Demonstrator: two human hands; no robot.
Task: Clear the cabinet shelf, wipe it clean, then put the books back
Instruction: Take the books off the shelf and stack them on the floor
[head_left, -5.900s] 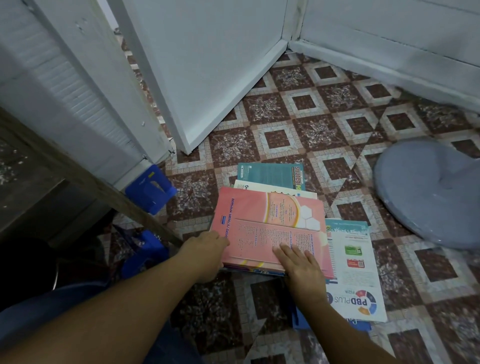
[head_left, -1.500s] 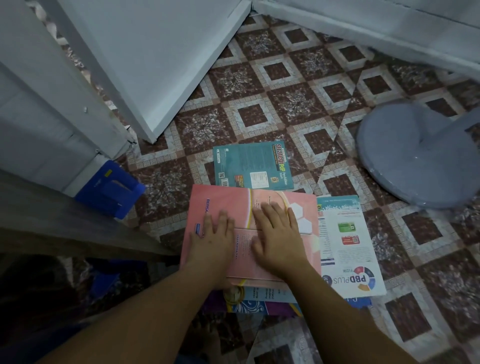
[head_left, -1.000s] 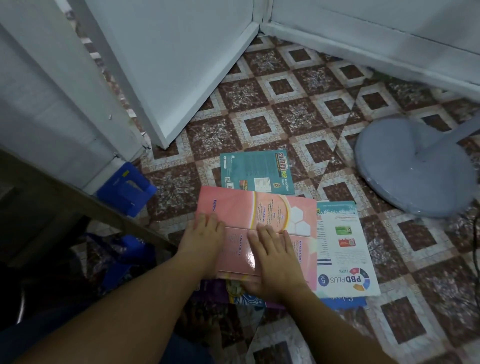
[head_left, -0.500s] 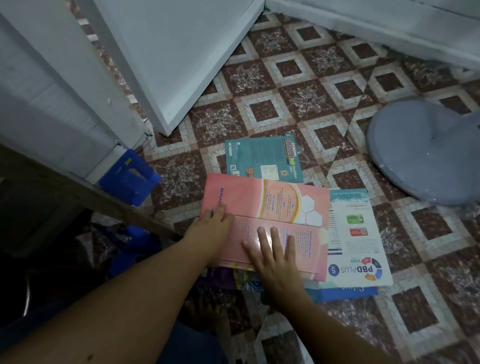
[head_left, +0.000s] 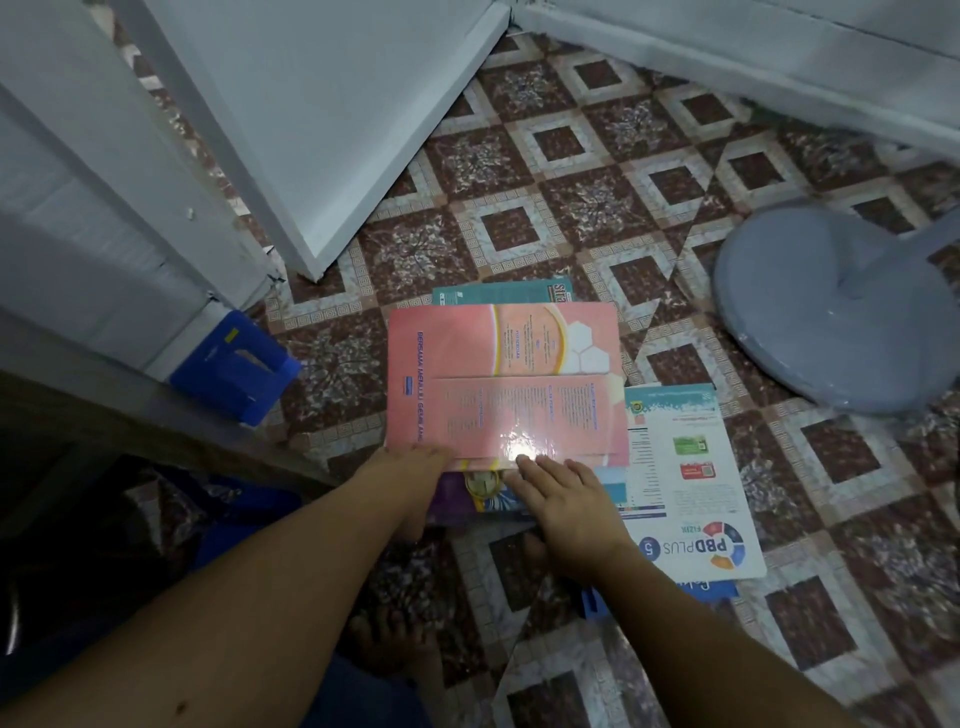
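Pink book (head_left: 504, 384): a flat rectangle with a glossy cover that catches a bright glare near its near edge. It has pale hexagons at one corner and lies on top of the pile on the floor.
Left hand (head_left: 410, 460): at the pink book's near-left corner, touching the edge. Its fingertips are hidden there, so I cannot tell whether it grips.
Right hand (head_left: 566, 499): flat, with fingers straight and slightly spread. The tips touch the pink book's near edge and the palm is over the books beneath, holding nothing.
Purple book (head_left: 460, 493): pokes out under the pink one, between the two hands.
Teal book (head_left: 498, 293): a strip shows beyond the pink book's far edge.
White book (head_left: 691, 483): glossy and printed "PBD PLUS", just right of the pile and partly tucked under it.
Floor (head_left: 571, 197): tiles patterned in maroon and cream diamonds.
Blue plastic piece (head_left: 234, 369): left of the pile, beside the white panel (head_left: 322, 104).
Grey round base (head_left: 831, 312): smooth, well to the right.
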